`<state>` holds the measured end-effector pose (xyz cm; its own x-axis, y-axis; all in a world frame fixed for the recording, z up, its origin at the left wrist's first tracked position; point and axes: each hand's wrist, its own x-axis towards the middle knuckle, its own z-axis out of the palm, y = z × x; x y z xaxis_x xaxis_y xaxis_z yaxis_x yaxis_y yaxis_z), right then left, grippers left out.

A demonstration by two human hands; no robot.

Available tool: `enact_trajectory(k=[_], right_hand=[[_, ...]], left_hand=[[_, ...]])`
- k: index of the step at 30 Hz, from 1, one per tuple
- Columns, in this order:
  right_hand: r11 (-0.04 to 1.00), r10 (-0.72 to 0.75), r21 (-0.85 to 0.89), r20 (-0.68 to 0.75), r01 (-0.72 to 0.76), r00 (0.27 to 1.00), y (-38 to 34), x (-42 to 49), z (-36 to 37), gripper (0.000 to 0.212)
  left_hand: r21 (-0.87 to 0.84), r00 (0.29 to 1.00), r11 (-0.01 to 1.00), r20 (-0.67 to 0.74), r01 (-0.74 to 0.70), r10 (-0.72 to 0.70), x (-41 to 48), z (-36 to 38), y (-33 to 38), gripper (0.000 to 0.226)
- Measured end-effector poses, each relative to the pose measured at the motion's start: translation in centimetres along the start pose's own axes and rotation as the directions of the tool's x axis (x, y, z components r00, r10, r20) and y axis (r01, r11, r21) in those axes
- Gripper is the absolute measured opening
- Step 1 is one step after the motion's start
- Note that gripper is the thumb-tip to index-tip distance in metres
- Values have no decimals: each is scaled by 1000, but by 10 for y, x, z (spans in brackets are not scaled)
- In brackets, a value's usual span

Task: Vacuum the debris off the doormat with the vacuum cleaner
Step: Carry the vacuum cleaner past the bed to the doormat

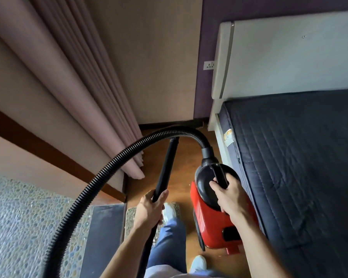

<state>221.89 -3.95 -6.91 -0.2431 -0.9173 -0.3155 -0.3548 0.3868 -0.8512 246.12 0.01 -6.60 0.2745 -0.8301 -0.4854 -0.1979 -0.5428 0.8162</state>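
A red vacuum cleaner point(211, 223) with a black top hangs above the wooden floor beside the bed. My right hand point(229, 195) grips its black carry handle. My left hand point(151, 207) grips the black rigid wand point(167, 167), which points away toward the far wall. A black ribbed hose point(100, 177) arcs from the vacuum's top over to the left and down past my arm. A pebble-patterned doormat point(130, 217) lies on the floor under my left foot, mostly hidden by my hand and leg.
A dark quilted mattress point(299, 167) on a white bed frame fills the right side. Pink curtains point(68, 77) hang at the left. A pebbled floor area point(28, 217) lies at lower left behind a dark threshold. A wall socket point(208, 65) sits near the headboard.
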Motion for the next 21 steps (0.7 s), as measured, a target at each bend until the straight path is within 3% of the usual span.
enact_trajectory(k=[9,14,18,21], right_hand=[[999,-22,-24,6,22,1000,-57,146,46,17],[998,-43,-51,-25,42,999,-111,233,70,43],[996,-64,-62,10,65,998,-133,293,88,21],[997,-68,-34,-1,68,998,-143,323,96,31]], left_hand=[[47,1000,999,-10,25,-24,145,-2,60,31],[92,1000,996,16,9,-10,231,-21,112,35],[124,998,991,40,41,-46,292,-27,141,31],[144,995,987,62,71,-80,323,-24,153,30]])
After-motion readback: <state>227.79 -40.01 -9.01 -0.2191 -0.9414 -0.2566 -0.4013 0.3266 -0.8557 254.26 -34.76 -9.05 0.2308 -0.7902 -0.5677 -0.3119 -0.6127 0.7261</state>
